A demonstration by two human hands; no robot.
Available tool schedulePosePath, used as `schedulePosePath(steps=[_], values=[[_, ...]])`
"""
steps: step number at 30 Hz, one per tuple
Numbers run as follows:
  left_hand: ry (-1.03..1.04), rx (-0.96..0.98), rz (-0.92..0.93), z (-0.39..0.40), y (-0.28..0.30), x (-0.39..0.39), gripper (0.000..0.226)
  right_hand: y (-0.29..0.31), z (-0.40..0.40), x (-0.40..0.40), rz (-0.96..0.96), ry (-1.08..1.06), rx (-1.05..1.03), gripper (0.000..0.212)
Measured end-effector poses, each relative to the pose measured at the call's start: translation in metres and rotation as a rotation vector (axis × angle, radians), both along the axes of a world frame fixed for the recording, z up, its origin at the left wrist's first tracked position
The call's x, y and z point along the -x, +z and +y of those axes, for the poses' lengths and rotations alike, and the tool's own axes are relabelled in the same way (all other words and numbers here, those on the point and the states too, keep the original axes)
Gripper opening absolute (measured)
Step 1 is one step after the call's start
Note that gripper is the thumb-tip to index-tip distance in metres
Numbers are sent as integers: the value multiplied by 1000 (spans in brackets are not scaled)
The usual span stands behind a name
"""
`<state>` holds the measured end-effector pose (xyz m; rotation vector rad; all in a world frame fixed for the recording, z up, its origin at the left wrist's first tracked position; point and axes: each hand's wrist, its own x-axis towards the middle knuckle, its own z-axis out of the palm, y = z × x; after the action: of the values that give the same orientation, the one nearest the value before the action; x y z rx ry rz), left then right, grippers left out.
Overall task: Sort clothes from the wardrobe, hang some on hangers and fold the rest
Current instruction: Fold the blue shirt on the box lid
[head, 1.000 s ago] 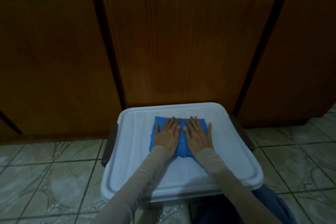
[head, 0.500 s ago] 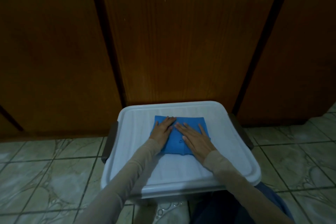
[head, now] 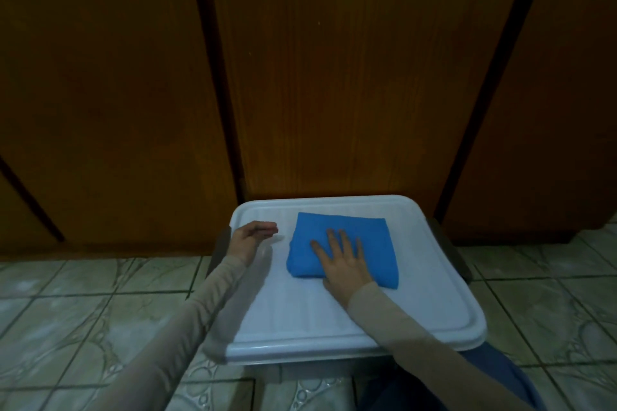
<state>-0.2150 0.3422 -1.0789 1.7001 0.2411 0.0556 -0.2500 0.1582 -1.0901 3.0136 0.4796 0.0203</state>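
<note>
The right hand [head: 345, 262] is lying flat on the small folded bright-blue cloth garment [head: 344, 248], fingers straight and slightly spread, palm pressing near the front edge and clamping nothing. The left hand [head: 252, 237] is hovering just beside the garment, fingers straight and together, holding nothing; whether it is touching the surface I cannot tell. The garment is sitting as a neat rectangle on the far middle of the white ribbed plastic lid of a storage box [head: 300, 320], well inside its raised rim.

To my eye the fold is being pressed flat. Doing it well means sweeping the flat palm from the thick folded edge toward the open edges, so trapped air and creases are pushed out, not bunched. Light, even pressure should be enough, since the smooth lid may be letting the bundle slide. The free hand could be steadying the near left corner.

Behind the box the dark brown wooden wardrobe doors [head: 334, 77] are standing closed, and pale patterned floor tiles [head: 83, 310] are spreading around it
</note>
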Motion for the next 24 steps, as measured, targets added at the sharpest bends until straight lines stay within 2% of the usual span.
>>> schedulePosePath(steps=[4,5,8,10,14,15,17,20,24], values=[[24,178,134,1,7,2,30,5,-10,-17,-81,-66,-353,67],[24,190,161,-1,8,3,32,8,-15,-23,-77,-93,-500,63],[-1,208,184,-12,13,10,31,30,-28,-30,-184,-199,-1068,54],[-42,260,163,-23,16,14,28,44,-37,-31,-208,-344,-1457,49],[-145,284,133,-50,15,18,23,57,-54,-39,-133,-616,-2142,48],[-167,276,129,-57,14,18,23,51,-57,-42,-80,-694,-2253,48],[-188,271,130,-70,13,20,23,37,-61,-39,41,-896,-2295,48],[-188,280,157,-84,10,23,29,20,-72,-28,120,-1140,-2084,50],[-191,269,98,-98,-6,26,40,17,-103,-17,10,-1188,-1969,55]])
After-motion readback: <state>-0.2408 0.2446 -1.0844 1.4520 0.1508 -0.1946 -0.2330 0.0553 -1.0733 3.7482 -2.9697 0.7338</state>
